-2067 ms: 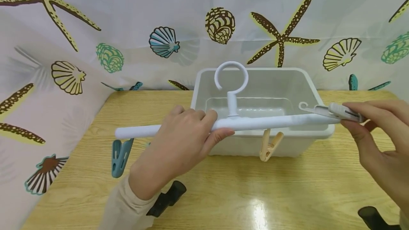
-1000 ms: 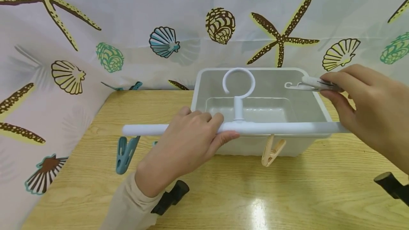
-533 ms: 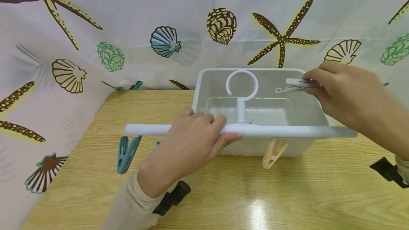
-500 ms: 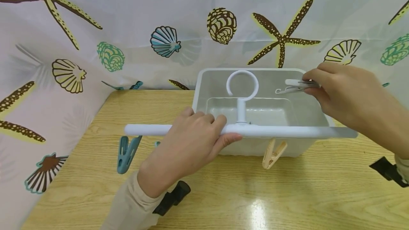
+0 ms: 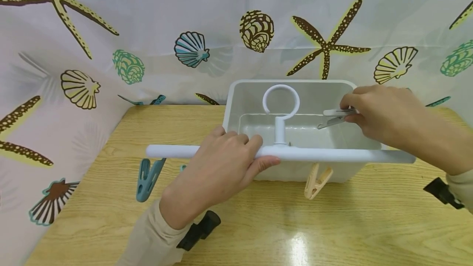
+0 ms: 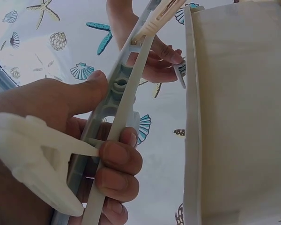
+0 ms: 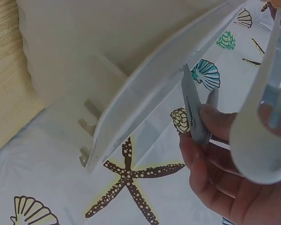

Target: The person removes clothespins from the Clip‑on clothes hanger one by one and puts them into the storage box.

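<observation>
My left hand (image 5: 218, 171) grips the white bar of a clip hanger (image 5: 332, 155), left of its ring hook (image 5: 280, 128). Below the bar hang a teal clothespin (image 5: 147, 182) near the left end and a beige clothespin (image 5: 317, 182) right of centre. A pale clothespin (image 6: 42, 164) shows close to the left hand in the left wrist view. Between thumb and fingers, my right hand (image 5: 391, 114) pinches a light grey clothespin (image 5: 334, 114) over the bin. That clothespin (image 7: 193, 108) also appears in the right wrist view, partly covered by the fingers.
A pale plastic bin (image 5: 295, 81) stands behind the bar on the wooden table (image 5: 266, 225). A curtain (image 5: 221, 3) printed with shells and starfish hangs at the back and left. Dark wrist mounts (image 5: 201, 227) are strapped to both arms.
The right hand has moved left from the bar's right end to above the bin, carrying the grey clothespin, and has lowered slightly. The hanger has levelled and shifted a little right.
</observation>
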A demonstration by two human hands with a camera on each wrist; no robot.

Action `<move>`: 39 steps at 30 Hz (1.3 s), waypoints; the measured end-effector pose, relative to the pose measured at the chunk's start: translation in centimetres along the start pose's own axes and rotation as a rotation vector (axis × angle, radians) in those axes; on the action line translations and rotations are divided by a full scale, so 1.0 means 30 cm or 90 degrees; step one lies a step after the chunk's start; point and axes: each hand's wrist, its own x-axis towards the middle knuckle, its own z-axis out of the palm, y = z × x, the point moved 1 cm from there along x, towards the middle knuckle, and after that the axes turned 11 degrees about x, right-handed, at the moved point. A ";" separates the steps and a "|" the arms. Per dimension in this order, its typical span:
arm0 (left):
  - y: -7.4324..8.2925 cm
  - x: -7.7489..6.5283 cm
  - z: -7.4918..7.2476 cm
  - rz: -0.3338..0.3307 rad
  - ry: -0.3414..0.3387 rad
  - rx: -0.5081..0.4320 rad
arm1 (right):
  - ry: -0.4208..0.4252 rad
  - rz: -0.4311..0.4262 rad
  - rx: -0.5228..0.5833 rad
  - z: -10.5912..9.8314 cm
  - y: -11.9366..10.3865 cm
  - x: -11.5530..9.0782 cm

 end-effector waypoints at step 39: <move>-0.005 -0.008 0.006 0.001 -0.012 0.009 | -0.030 0.035 -0.001 0.040 0.095 0.061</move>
